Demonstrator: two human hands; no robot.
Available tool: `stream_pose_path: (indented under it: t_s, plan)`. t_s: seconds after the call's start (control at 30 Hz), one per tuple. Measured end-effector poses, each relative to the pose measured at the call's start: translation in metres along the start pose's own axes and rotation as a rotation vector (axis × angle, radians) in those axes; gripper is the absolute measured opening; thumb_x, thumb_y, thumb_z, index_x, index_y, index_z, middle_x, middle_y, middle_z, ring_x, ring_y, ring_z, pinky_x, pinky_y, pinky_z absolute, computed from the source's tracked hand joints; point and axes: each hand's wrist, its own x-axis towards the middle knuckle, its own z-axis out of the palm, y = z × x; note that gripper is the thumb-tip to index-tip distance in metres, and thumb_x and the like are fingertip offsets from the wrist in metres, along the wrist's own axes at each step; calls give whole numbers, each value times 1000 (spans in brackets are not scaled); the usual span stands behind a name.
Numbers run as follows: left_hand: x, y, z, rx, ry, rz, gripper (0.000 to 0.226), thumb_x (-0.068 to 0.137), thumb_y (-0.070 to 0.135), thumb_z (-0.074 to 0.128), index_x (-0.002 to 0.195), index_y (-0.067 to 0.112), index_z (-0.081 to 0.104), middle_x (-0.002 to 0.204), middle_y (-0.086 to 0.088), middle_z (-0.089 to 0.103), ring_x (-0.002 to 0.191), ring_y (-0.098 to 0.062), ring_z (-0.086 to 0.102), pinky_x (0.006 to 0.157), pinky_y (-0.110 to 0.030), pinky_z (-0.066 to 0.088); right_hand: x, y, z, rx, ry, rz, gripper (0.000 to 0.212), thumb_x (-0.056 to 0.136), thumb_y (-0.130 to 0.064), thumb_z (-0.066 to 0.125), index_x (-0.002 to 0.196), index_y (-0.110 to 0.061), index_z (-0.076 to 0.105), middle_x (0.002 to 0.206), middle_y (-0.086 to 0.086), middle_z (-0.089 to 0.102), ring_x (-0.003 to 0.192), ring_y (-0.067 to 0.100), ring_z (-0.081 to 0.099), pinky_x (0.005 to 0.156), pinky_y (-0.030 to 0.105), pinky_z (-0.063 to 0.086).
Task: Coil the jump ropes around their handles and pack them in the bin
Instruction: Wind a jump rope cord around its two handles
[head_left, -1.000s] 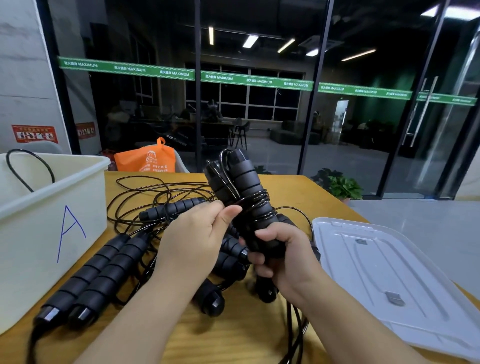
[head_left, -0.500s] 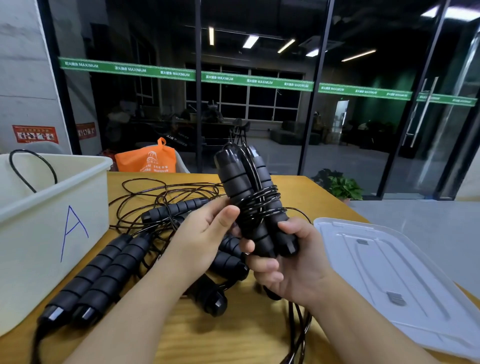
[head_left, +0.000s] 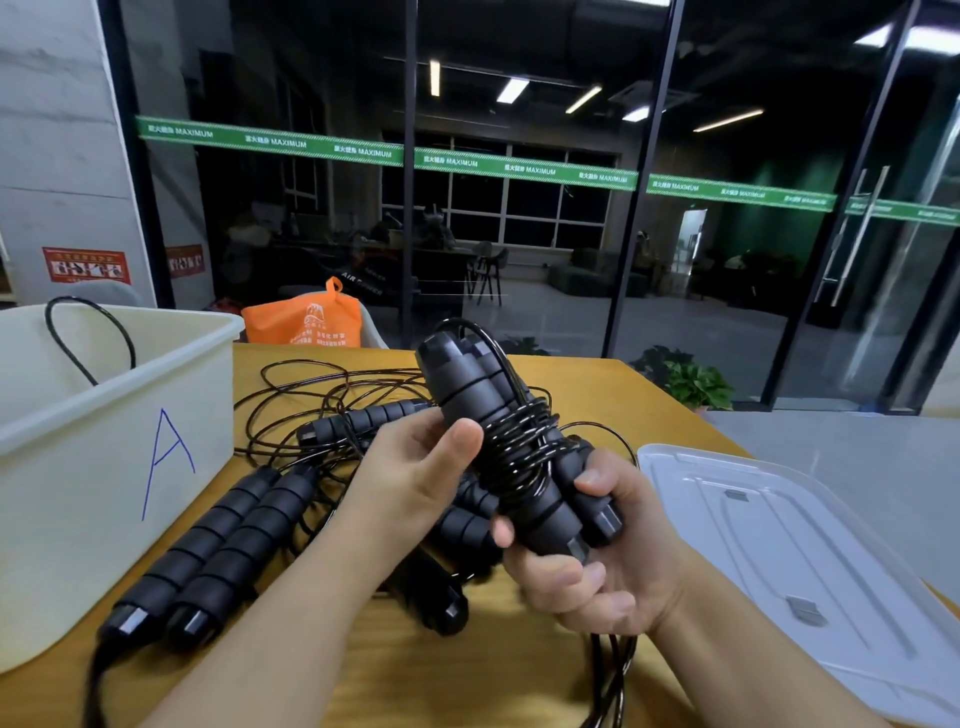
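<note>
Jump rope (head_left: 498, 447) handles now tilted left.

Both hands are raised at the centre of the frame, closed on one pair of handles.

The left forearm is extended from the lower left, and the left hand (head_left: 415, 467) is seen from its back, with the thumb pressed flat against the jump rope handles (head_left: 498, 447) and the fingers hidden behind them. The right forearm is brought in from the lower right; the right hand (head_left: 597, 561) is turned palm up, its fingers and thumb curled round the handles' lower ends.
</note>
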Motion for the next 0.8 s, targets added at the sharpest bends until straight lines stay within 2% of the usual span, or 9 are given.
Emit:
stream_pose_path:
  t_s: [0.13, 0.2, 0.3, 0.37, 0.43, 0.5, 0.57, 0.7, 0.8]
  plan:
    - [0, 0, 0, -107, -125, -131, 82, 46, 88, 62, 83, 16, 61, 56, -27, 35, 48, -40, 29, 49, -46, 32, 0, -1, 0, 56, -60, 18, 54, 83, -39, 53, 119, 1, 53, 79, 6, 62, 53, 11, 33, 41, 14, 41]
    - [2, -1, 1, -147, -115, -138, 92, 49, 85, 65, 90, 3, 56, 61, -31, 35, 48, -47, 28, 47, -55, 27, 1, 0, -3, 60, -79, -4, 58, 84, -41, 52, 123, 2, 52, 82, 7, 64, 53, 10, 34, 42, 14, 42]
    - [3, -1, 5, -152, -6, -90, 87, 46, 85, 67, 86, 8, 61, 69, -19, 47, 56, -33, 42, 50, -43, 33, -1, -2, -2, 49, 45, -81, 63, 83, -43, 60, 127, 1, 50, 84, 11, 66, 47, 8, 40, 39, 15, 43]
    - [4, 0, 8, -181, 48, -59, 83, 49, 78, 72, 88, 7, 58, 72, -4, 60, 64, -19, 59, 55, -27, 48, -3, -6, 6, 22, 299, -156, 56, 74, -41, 72, 116, -5, 60, 76, 13, 65, 38, 9, 44, 33, 17, 40]
    - [6, 3, 11, -215, 88, -32, 69, 57, 67, 74, 84, 7, 53, 59, 5, 58, 53, -1, 56, 49, -11, 43, -1, -10, 16, -87, 579, -240, 35, 75, -43, 66, 94, -13, 73, 70, 9, 63, 33, 9, 39, 31, 16, 35]
    - [8, 2, 13, -198, 131, -11, 64, 57, 68, 75, 84, 13, 54, 64, 5, 59, 60, -4, 60, 58, -18, 50, 1, -12, 24, -152, 747, -312, 31, 82, -41, 55, 91, -17, 73, 65, 5, 59, 34, 10, 39, 34, 18, 37]
    - [8, -1, 13, -158, 187, 8, 59, 58, 66, 76, 88, 20, 58, 82, -7, 61, 85, -23, 64, 83, -46, 54, 4, -12, 25, -246, 853, -394, 27, 88, -34, 55, 107, -20, 67, 71, 3, 60, 38, 11, 43, 37, 21, 42]
    - [7, -3, 12, -104, 303, -6, 53, 64, 58, 68, 97, 18, 59, 95, -11, 67, 96, -25, 66, 92, -52, 50, 5, -4, 20, -825, 1014, -425, 54, 73, -35, 76, 122, -37, 54, 105, -4, 62, 68, 12, 63, 57, 23, 51]
    - [5, -1, 15, 1, 343, -17, 49, 67, 61, 70, 95, 23, 60, 86, 9, 70, 87, -5, 66, 79, -21, 51, 10, 6, 16, -1365, 1080, -336, 68, 71, -30, 79, 123, -50, 40, 119, -16, 51, 104, -1, 56, 86, 21, 50]
